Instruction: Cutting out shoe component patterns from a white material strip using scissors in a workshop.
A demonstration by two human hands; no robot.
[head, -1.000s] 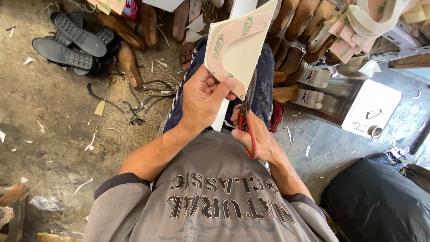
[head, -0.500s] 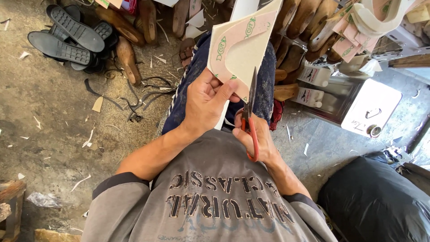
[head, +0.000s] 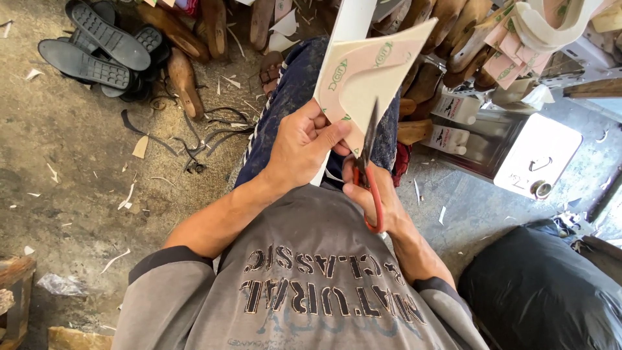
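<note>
Our left hand (head: 304,146) pinches the insole board (head: 369,78), slanting toward upper right; our right hand (head: 376,191) grips scissors (head: 369,165) cutting upward into it.

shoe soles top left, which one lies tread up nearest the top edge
The black sole lying diagonally on top of the pile, its ridged tread showing. The other black sole lies lower and further left, below it, with a plainer, finer tread.

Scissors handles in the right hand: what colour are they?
Red-orange, seen in the head view: the scissors loop out below the right hand.
</note>
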